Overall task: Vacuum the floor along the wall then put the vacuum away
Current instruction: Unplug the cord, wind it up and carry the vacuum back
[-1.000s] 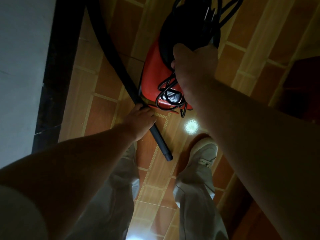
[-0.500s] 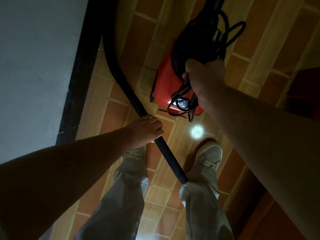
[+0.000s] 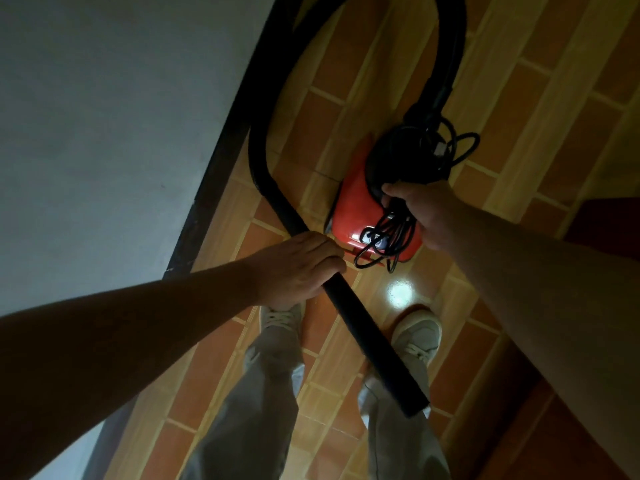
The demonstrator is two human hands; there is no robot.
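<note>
A red canister vacuum (image 3: 353,206) hangs or sits just ahead of my feet, over the tiled floor. My right hand (image 3: 424,213) is closed on its top handle together with loops of black power cord (image 3: 391,240). A thick black hose (image 3: 277,188) curves from the vacuum's front up past the top of the view and back down along the wall. My left hand (image 3: 298,268) grips the hose's rigid tube (image 3: 377,344), whose open end points back between my shoes.
A grey wall (image 3: 104,133) with a black skirting board (image 3: 214,188) runs along the left. Orange-brown floor tiles (image 3: 519,81) stretch ahead and to the right. A dark red object (image 3: 609,220) sits at the right edge. My shoes and pale trousers fill the bottom centre.
The view has shifted so the wall, vacuum and hose sit further right and more of the hose loop shows. The tube end now reaches further back between my feet. Both hands keep their grips.
</note>
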